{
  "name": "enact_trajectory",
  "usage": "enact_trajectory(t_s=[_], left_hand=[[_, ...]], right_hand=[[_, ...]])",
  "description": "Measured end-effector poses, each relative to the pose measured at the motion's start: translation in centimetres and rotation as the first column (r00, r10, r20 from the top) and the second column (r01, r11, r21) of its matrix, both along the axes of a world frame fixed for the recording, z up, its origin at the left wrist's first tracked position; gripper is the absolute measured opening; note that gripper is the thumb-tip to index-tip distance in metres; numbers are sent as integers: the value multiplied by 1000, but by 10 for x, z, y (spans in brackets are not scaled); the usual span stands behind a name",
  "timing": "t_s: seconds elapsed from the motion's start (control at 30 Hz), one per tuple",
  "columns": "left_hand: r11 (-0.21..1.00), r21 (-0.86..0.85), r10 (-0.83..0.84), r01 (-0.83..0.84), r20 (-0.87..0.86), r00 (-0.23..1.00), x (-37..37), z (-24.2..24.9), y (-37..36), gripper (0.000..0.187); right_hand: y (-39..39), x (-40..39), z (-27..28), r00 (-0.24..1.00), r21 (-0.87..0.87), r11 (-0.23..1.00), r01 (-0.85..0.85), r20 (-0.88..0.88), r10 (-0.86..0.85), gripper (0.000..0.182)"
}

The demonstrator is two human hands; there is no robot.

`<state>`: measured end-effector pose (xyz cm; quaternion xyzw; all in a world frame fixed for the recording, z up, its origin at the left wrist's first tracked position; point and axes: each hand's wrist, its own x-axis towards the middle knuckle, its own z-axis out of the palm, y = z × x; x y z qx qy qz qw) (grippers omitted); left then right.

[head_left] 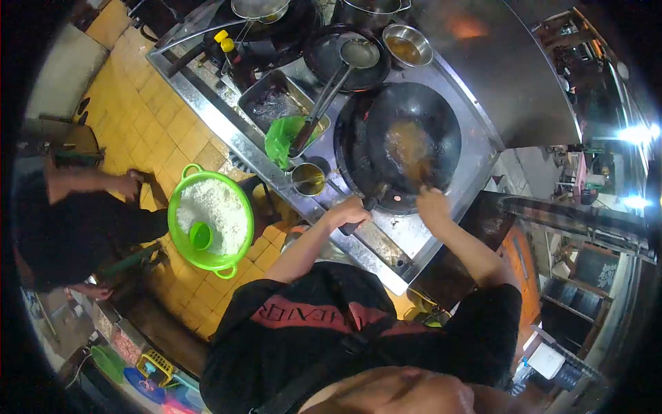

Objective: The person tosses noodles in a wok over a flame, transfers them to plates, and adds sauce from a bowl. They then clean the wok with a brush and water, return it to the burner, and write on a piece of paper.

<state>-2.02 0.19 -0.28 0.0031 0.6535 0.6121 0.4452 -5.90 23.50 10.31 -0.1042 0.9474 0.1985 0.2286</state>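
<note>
Both hands work at the wok (414,138): left hand (352,210) grips its handle, right hand (433,205) seems closed on a blurred utensil. Left of the wok lie a tray (276,103), green colander (210,219), ladle (338,79), small cup (308,179).

I see a bright green plastic colander heaped with white rice (210,219) standing over the yellow tiled floor (148,121), a small green cup (201,236) resting in the rice. On the steel counter sit a rectangular metal tray (274,102), a long-handled ladle (341,72) and a round steel bowl of brown liquid (407,45). Another person in dark clothes (65,221) stands just beside the colander.
</note>
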Motion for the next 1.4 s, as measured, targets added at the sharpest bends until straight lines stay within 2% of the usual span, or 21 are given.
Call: enact_trajectory(t_s=[0.03,0.1,0.17,0.3,0.4,0.53,0.6,0.67,0.73,0.8,0.87,0.93,1.0,1.07,1.13,1.17,1.2,1.23,1.3,1.37,1.4], left_hand=[[999,-18,-47,47,-1,999,1,3,0,24],[1000,-13,3,-3,-5,1000,8,-17,8,22],[997,1,81,-81,-7,997,12,-13,10,19],[994,94,47,-54,72,996,10,5,4,17],[993,94,66,-73,80,995,11,25,0,15],[992,86,86,-89,43,995,17,33,-1,19],[993,84,84,-88,48,995,18,27,-1,18],[993,77,88,-93,59,994,22,26,-2,19],[993,19,115,-115,-23,993,23,36,1,22],[985,-102,129,-142,-126,984,28,22,11,24],[960,-233,100,-153,-225,969,32,19,12,27],[969,-209,92,-130,-179,980,30,35,9,30],[967,-212,97,-144,-217,971,29,33,9,31],[978,-167,88,-121,-196,977,28,37,6,30],[979,-104,161,-177,-147,976,28,24,10,30],[975,-48,213,-217,-80,974,32,18,12,29],[973,-48,220,-224,-75,973,33,22,12,29],[973,-86,207,-216,-98,973,32,31,10,29],[969,-132,193,-208,-118,974,33,34,11,29],[976,-110,176,-190,-126,976,32,28,11,31],[977,-113,168,-182,-121,978,33,30,10,31]], right_hand=[[-21,-3,14,993,-49,996,-73,91,78,34],[-55,-30,30,997,-156,986,-50,43,58,29],[-63,-64,25,992,-217,972,88,-68,-105,30],[2,-105,-19,942,-177,955,238,-198,-271,25],[43,-75,-11,954,-51,957,286,-82,-289,26],[37,-14,6,964,13,972,235,127,-235,29],[7,-13,14,950,-179,978,109,307,-50,33],[-16,-42,-14,951,-434,894,-111,215,222,30],[-18,-77,-71,1000,-519,855,3,25,11,29],[-12,-101,-65,972,-293,929,228,125,-199,29],[16,-84,-47,943,-216,920,327,8,-334,30],[52,-63,-45,945,-127,936,327,67,-321,32],[119,-52,-124,956,-42,999,27,292,-13,32],[14,-21,0,962,-262,965,-26,256,96,32],[-23,-35,0,979,-608,792,55,187,76,33],[-52,-51,8,892,-541,746,389,425,-157,33],[-72,-72,15,695,-393,625,675,623,-359,33],[-64,-89,-7,699,-391,634,667,623,-351,33],[-28,-108,-60,992,-367,922,121,85,-96,31],[5,-92,-52,935,-216,910,353,94,-341,31],[28,-80,-53,957,-137,952,275,139,-256,31]])
